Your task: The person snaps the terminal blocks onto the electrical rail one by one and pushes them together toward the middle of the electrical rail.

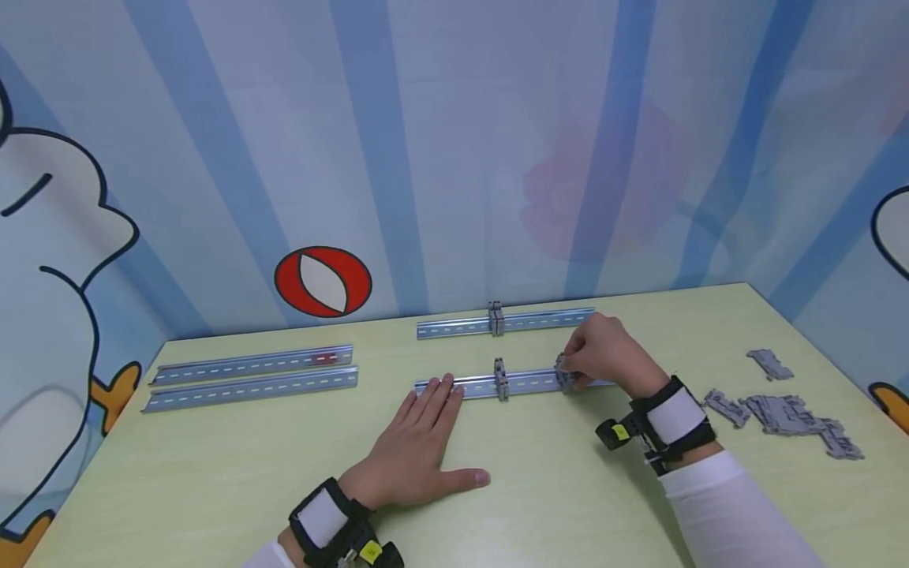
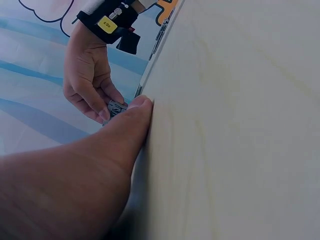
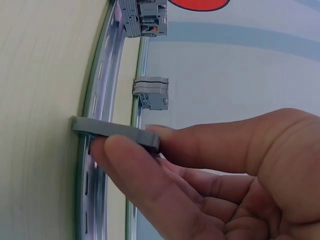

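Note:
Between thumb and fingers, my right hand [image 1: 609, 355] pinches a grey terminal block [image 3: 115, 131] at the near slotted metal DIN rail [image 1: 525, 383]. The block lies across the rail; whether it is clipped on cannot be told. My left hand [image 1: 415, 454] lies flat with straight fingers, its fingertips touching the left end of that rail. Upright on the same rail, left of the pinched block, stands another grey terminal block group [image 1: 501, 379]. Behind it, a second rail [image 1: 454, 327] carries several blocks [image 1: 495, 319].
Two more DIN rails [image 1: 248, 390] lie side by side on the left of the table, with a small red patch on the back one. Loose grey terminal blocks [image 1: 784, 415] are piled at the right, beside my right forearm. A printed curtain [image 1: 454, 158] hangs behind the table.

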Tool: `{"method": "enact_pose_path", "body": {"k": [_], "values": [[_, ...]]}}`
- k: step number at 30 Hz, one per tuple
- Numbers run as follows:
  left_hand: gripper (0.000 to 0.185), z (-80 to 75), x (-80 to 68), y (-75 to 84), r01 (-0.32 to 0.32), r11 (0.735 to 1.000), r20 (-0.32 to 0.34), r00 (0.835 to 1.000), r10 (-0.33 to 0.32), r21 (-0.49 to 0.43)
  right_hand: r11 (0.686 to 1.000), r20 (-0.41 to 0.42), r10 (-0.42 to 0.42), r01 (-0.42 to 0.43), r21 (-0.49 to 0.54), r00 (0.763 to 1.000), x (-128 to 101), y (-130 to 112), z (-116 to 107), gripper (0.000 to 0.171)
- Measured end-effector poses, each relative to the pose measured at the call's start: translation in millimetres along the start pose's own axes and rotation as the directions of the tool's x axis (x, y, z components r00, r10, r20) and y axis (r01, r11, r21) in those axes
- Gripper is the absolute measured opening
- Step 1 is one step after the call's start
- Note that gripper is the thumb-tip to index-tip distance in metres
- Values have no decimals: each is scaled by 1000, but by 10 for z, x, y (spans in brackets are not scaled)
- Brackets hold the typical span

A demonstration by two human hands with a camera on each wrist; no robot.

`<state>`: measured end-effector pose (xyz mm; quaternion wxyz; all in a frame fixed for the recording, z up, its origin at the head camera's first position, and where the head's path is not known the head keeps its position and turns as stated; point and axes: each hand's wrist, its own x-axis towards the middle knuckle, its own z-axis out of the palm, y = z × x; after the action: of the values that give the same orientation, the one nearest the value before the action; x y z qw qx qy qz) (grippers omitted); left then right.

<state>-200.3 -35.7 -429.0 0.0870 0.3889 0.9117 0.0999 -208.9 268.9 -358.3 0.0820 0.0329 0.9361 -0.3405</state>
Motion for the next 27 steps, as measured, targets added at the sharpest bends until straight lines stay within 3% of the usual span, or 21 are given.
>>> {"method": "enact_pose_path", "body": {"k": [27], "values": [[113, -33, -8, 35, 12, 1000, 9, 1000, -12, 6, 989, -35, -31, 35, 143, 999, 40, -138, 245, 9]]}}
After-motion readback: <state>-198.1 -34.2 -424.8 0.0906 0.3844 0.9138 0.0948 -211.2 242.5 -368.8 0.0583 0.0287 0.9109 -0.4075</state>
